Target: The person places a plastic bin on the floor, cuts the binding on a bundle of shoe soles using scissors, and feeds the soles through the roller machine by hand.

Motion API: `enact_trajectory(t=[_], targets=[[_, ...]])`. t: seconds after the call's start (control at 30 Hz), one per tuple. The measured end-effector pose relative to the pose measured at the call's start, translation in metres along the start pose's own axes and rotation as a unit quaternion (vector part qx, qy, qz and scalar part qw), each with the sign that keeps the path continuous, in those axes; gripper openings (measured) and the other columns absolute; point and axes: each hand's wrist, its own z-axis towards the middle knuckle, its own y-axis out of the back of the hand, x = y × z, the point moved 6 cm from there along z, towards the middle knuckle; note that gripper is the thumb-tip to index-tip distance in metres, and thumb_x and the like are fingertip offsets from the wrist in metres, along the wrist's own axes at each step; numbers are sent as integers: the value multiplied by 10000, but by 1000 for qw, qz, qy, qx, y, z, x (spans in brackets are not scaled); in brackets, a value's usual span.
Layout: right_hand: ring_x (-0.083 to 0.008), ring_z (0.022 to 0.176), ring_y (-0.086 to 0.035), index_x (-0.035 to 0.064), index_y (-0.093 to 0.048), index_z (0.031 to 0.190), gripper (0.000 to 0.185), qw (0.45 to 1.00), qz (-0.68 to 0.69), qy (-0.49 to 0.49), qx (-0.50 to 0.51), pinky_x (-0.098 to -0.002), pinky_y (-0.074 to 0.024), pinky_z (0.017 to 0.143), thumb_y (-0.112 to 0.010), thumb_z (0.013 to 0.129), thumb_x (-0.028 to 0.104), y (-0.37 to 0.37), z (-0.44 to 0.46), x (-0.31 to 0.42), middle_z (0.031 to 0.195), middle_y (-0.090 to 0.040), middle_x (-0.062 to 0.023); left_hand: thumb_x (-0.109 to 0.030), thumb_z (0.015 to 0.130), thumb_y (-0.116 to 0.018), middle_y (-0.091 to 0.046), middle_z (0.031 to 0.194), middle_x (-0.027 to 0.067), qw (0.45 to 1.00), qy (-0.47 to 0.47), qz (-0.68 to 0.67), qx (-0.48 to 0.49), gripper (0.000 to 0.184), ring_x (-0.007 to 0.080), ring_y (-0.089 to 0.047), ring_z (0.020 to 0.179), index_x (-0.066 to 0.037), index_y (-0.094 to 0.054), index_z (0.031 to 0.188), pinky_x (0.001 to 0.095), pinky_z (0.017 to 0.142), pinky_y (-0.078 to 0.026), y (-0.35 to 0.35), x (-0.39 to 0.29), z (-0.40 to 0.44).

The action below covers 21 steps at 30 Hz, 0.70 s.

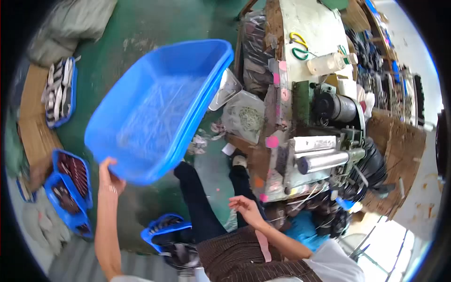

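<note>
My left hand (112, 178) grips the near rim of a large blue plastic tub (159, 103), thumb over the edge. A doubled rim along its right side looks like a second tub nested underneath. The tub is tilted in the air above the floor, and its scuffed bottom holds nothing I can see. My right hand (246, 209) is over my lap, fingers loosely bent and apart, with nothing in it. Close by, a pink strip (263, 245) lies on my brown striped apron (230, 256).
To the right, a workbench (310, 14) bears scissors (299, 46), a clear bottle (329, 63) and a roller machine (324, 161). Filled blue tubs (70, 218) stand left on the green floor. Another blue tub (162, 225) sits by my leg. A clear bag (244, 115) is beside the bench.
</note>
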Motion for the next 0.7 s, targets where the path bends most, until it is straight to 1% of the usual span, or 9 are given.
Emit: enact_trajectory(t=[0.13,0.2,0.27,0.33,0.43,0.5,0.57,0.63,0.7], targets=[[-99,821,-577,53,-587,1070,285,993,-111,15,-48,-225,-449,720,-471,814,2,-44,86,-6,852,-625,-16,-104,618,-549,-611,951,73,993,56,-34,-95,375,242,-599,883,-47,-556,989,368,802,-510,85,-9,-51],[-97,785,-581,68,-602,1058,266,998,12,-10,-64,-228,-456,691,-478,825,33,-57,153,-12,855,-629,-16,-110,614,-553,-611,948,73,988,36,-60,-139,353,244,-598,879,-50,-554,961,377,778,-509,106,3,-69],[-111,761,-599,79,-624,1046,256,995,-31,-33,-93,-243,-471,638,-511,817,63,-53,224,6,863,-642,-27,-131,608,-569,-613,942,71,977,58,-55,-196,332,239,-598,839,-61,-551,933,363,694,-507,147,24,-73],[-127,737,-605,81,-635,1023,260,989,53,-73,-117,-246,-477,631,-521,789,85,-34,302,11,839,-650,-40,-157,604,-591,-613,923,62,967,80,-48,-238,335,230,-593,777,-71,-549,925,334,612,-490,198,46,-66],[-104,692,-587,69,-673,917,216,977,-113,-8,-183,-251,-465,596,-529,757,82,12,403,46,794,-650,-21,-192,604,-617,-604,836,47,943,87,-68,-315,344,224,-570,676,-79,-548,921,296,540,-463,213,55,-71],[-106,680,-581,66,-689,888,212,959,-158,-5,-236,-253,-462,592,-523,757,82,45,467,56,781,-649,-17,-285,646,-607,-597,777,58,904,163,-48,-392,337,208,-555,615,-75,-554,903,264,479,-429,298,77,-75],[-118,674,-585,70,-696,901,230,947,-160,8,-278,-256,-467,603,-518,759,96,76,523,60,774,-652,-22,-366,684,-582,-571,754,53,944,262,-24,-200,400,151,-530,619,-25,-561,893,257,495,-411,329,83,-99],[-124,684,-593,69,-693,928,251,935,-190,-3,-300,-259,-474,631,-510,763,113,92,563,56,783,-658,-37,-252,807,-555,-538,1037,107,930,234,128,-253,333,194,-498,1001,-49,-505,1066,418,937,-368,303,67,-106],[-206,752,-633,57,-679,933,262,920,-194,3,-339,-320,-487,699,-491,801,181,88,577,70,835,-667,-106,-275,798,-568,-519,943,84,919,281,13,-276,279,183,-471,902,-78,-525,990,390,848,-355,284,84,-103]])
